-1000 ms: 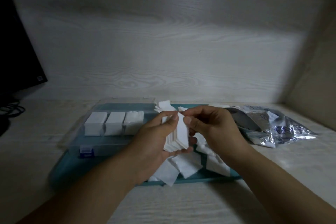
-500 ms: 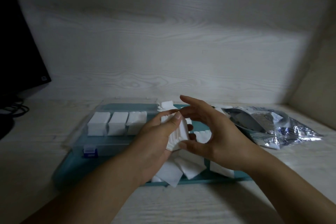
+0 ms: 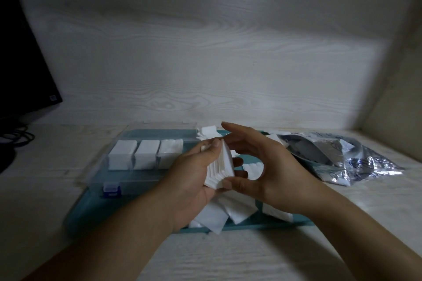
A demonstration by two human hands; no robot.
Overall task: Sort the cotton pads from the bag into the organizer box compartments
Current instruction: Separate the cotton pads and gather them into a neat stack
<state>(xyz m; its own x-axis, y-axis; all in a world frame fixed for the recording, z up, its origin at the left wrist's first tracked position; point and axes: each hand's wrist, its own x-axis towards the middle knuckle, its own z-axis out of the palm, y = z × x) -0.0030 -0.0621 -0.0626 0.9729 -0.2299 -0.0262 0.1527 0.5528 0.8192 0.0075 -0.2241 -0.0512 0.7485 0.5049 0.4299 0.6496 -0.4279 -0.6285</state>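
Observation:
My left hand [image 3: 194, 180] grips a fanned stack of white square cotton pads [image 3: 222, 167] above the teal tray [image 3: 91, 207]. My right hand [image 3: 278, 175] faces it, thumb touching the stack's lower edge and straight fingers spread over its top. The clear organizer box [image 3: 137, 175] with a blue latch [image 3: 111, 189] stands on the tray's left. Three of its back compartments hold packed pads [image 3: 146, 150]. Loose pads [image 3: 237, 207] lie on the tray under my hands, and more loose pads [image 3: 207, 131] lie behind them. The crumpled silver bag [image 3: 338, 157] lies to the right.
A dark monitor [image 3: 20, 64] stands at the far left with black cables [image 3: 16, 137] beneath it. A pale wood wall closes the back and another wall closes the right side. Pale wood tabletop spreads in front of the tray.
My right hand let go of its pinch on the stack's top and opened, thumb dropping to the lower edge. The left hand kept hold of the stack, which fanned out.

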